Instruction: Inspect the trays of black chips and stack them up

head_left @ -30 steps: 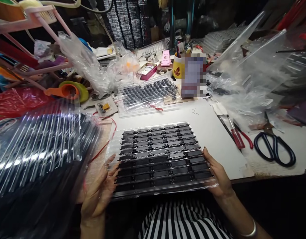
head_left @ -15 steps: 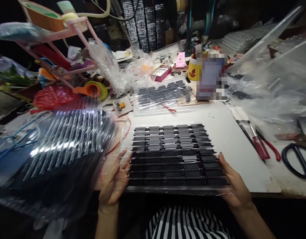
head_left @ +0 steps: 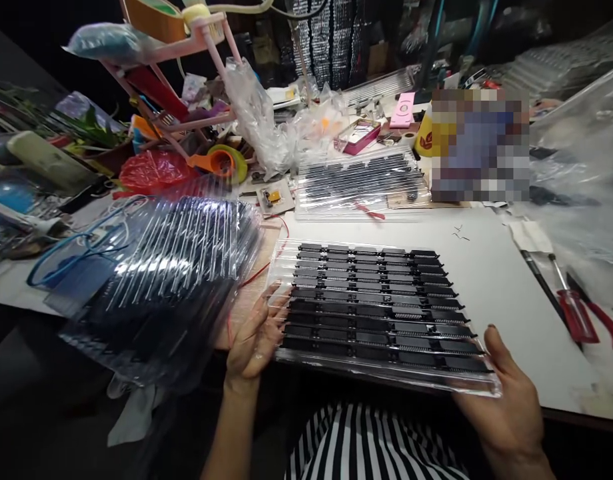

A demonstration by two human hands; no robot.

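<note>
A clear plastic tray [head_left: 381,307] with rows of black parts lies between my two hands, over the front edge of the white work surface. My left hand [head_left: 259,330] grips its left edge, with some fingers seen through the clear plastic. At the front right corner, my right hand [head_left: 511,393] supports the tray from below, its thumb up beside the edge. To the left rests a stack of similar filled trays [head_left: 171,267] in clear plastic. Another clear tray with dark parts [head_left: 361,177] lies behind the held one.
On the right lie a red-handled screwdriver [head_left: 576,313] and red-handled pliers [head_left: 604,323]. A pink rack [head_left: 176,53], a red plastic bag [head_left: 154,170] and an orange scoop [head_left: 216,162] stand at the back left. A yellow cup [head_left: 431,137] is behind.
The view has swung left, so most things appear farther right. The held tray now tilts down toward its right side, and my right hand has shifted further under its corner.
</note>
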